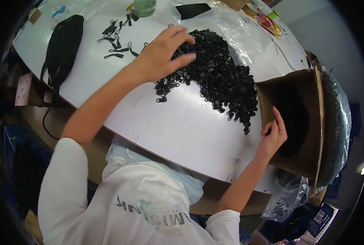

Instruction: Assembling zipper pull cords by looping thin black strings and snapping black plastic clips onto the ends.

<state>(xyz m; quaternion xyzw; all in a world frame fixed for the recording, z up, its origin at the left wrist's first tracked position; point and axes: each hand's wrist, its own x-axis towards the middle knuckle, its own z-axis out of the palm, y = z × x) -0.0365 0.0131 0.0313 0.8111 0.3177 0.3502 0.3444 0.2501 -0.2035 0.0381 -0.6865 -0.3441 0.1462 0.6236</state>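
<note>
A large heap of small black zipper sliders (226, 81) spreads over the white table. My left hand (163, 53) is over the heap's left edge, fingers curved and apart; its fingertips are slightly blurred, and I see nothing held in them. At the mouth of an open cardboard box (267, 87), my right hand (273, 136) has its index finger stretched out and the other fingers loosely bent, with nothing visible in them. The box's dark inside hides what it holds. Loose black cord zipper pulls (116, 55) lie beyond my left forearm.
A black pouch (63, 51) with a strap lies at the table's left edge. At the back stand a green glass (145, 7) and a clear plastic bag (247, 34). More clear plastic (288, 196) hangs below the box. The table's front edge (165, 157) runs before me.
</note>
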